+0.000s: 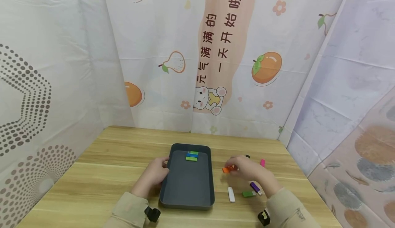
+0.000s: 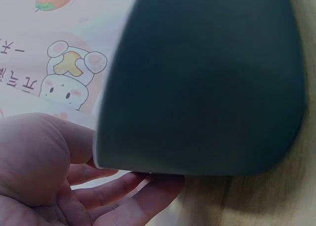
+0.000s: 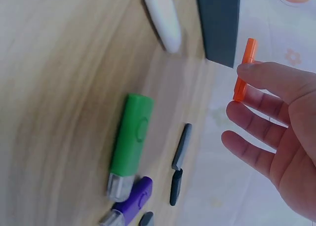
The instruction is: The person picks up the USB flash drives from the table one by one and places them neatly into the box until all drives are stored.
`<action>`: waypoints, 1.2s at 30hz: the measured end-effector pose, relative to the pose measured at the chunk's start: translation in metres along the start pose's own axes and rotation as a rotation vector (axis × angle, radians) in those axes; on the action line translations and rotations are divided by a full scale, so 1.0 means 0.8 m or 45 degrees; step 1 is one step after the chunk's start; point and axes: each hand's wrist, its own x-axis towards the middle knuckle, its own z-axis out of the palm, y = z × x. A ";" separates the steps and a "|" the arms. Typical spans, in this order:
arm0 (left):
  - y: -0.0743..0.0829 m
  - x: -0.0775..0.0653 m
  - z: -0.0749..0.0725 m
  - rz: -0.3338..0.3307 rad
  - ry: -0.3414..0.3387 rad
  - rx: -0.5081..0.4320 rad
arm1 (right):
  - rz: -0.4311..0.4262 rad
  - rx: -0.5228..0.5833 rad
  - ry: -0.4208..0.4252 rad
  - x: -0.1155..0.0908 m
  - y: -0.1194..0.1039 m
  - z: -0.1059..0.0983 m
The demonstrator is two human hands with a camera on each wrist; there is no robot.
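Observation:
My right hand (image 1: 243,168) pinches an orange USB stick (image 3: 245,73) between thumb and fingers, raised to the right of a dark grey tray (image 1: 185,187). In the right wrist view its other fingers are spread apart. On the tray's left side, my left hand (image 1: 156,171) grips the wall, thumb at the rim and fingers outside. Inside the tray, near its far end, green and blue USB sticks (image 1: 192,155) lie side by side.
Right of the tray on the wooden table (image 1: 123,159) lie a white stick (image 1: 231,194), a green USB stick (image 1: 248,194), a purple one (image 1: 255,188) and a pink one (image 1: 262,163). Dark pieces (image 3: 182,146) lie farther back. A printed curtain (image 1: 172,94) hangs behind the table.

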 end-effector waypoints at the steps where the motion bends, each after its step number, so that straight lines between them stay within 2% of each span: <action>1: 0.001 -0.001 0.000 0.001 0.001 0.001 | -0.005 -0.001 0.015 -0.001 0.000 -0.002; 7: 0.004 -0.005 -0.002 0.003 0.006 0.006 | -0.045 -0.006 0.090 -0.003 0.001 -0.007; 16: 0.003 -0.005 -0.002 0.002 0.011 0.031 | -0.051 0.005 0.109 -0.001 0.001 -0.010; 29: 0.003 -0.002 -0.002 -0.013 0.001 0.020 | -0.051 -0.016 0.199 0.018 -0.005 -0.010; 36: 0.002 -0.004 -0.003 0.004 0.003 0.019 | 0.000 0.023 0.192 0.033 -0.017 -0.012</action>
